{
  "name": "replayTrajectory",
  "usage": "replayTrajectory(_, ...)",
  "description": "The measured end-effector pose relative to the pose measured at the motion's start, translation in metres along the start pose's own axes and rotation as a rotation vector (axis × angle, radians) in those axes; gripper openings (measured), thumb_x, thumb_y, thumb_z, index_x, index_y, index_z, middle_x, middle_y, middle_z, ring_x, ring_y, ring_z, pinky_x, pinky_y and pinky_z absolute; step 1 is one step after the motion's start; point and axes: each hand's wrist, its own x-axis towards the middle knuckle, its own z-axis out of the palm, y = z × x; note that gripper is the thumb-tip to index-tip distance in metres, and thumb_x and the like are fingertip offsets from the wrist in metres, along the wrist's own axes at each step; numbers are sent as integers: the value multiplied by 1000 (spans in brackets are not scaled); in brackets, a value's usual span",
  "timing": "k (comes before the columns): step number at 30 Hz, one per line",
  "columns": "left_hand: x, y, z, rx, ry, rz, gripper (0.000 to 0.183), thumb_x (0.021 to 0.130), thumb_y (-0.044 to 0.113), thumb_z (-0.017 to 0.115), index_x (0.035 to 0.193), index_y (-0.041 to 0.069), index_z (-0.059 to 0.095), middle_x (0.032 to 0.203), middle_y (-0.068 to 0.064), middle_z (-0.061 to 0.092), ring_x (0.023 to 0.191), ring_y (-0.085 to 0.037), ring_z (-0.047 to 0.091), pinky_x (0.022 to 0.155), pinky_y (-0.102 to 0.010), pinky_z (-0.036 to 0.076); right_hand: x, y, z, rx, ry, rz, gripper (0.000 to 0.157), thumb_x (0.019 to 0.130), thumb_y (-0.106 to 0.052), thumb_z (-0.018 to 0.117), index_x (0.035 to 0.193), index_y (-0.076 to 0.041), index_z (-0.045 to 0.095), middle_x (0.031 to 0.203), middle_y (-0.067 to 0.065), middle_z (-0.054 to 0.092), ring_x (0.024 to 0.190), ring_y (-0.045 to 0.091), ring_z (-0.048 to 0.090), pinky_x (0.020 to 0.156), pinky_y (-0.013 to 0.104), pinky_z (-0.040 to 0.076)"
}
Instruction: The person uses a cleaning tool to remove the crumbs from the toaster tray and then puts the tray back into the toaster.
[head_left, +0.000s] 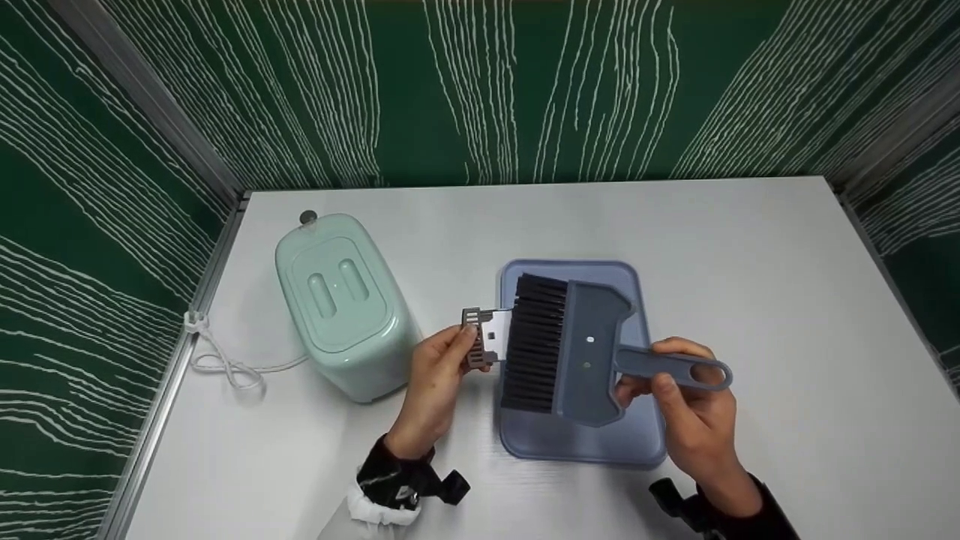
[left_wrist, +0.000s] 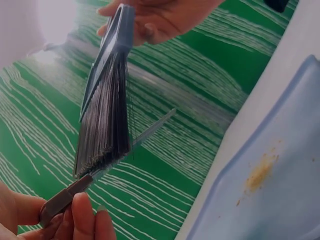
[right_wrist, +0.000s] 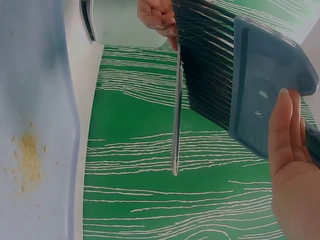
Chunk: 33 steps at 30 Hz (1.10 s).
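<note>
My left hand pinches the brown slotted end of a thin metal crumb tray. My right hand grips the handle of a blue-grey hand brush, its fingers also reaching the brush's body. Dark bristles lie against the crumb tray's upper face, hiding most of it in the head view. Both are held above a blue tray. A small patch of yellow-brown crumbs lies on the blue tray, with loose specks around it; the right wrist view shows these crumbs too.
A mint-green toaster with its lid on stands left of the blue tray, close to my left hand. Its white cord is bundled at the table's left edge. Green panels with white lines enclose the white table.
</note>
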Motion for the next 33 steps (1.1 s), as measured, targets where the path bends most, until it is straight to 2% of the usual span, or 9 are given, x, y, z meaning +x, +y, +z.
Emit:
replayTrajectory(10, 0, -1, -1, 22, -4, 1, 25, 107, 7, 57, 110, -14, 69, 86, -7, 70, 74, -15, 64, 70, -26, 55, 2, -2, -4, -66, 2, 83, 24, 106, 12, 45, 129, 20, 47, 87, 19, 71, 75, 19, 72, 72, 26, 61)
replayTrajectory(17, 0, -1, -2, 37, -12, 15, 28, 108, 8, 56, 115, -16, 68, 88, -8, 71, 77, -16, 65, 71, -26, 56, 4, -7, -10, -101, 46, 64, 24, 104, 16, 45, 127, 21, 48, 87, 19, 70, 71, 19, 72, 71, 26, 61)
replayTrajectory(24, 1, -1, -3, 33, 19, 28, 25, 108, 8, 56, 109, -14, 69, 86, -7, 71, 75, -15, 63, 71, -26, 56, 8, -13, -17, -118, 125, 52, 23, 101, 19, 44, 124, 21, 51, 88, 19, 70, 68, 20, 72, 68, 26, 62)
replayTrajectory(33, 1, -1, -3, 15, 40, 28, 26, 108, 7, 55, 109, -14, 69, 86, -8, 72, 74, -15, 64, 70, -26, 55, 10, -14, -20, -85, 175, 15, 22, 100, 22, 45, 120, 23, 52, 92, 20, 70, 67, 21, 71, 67, 27, 61)
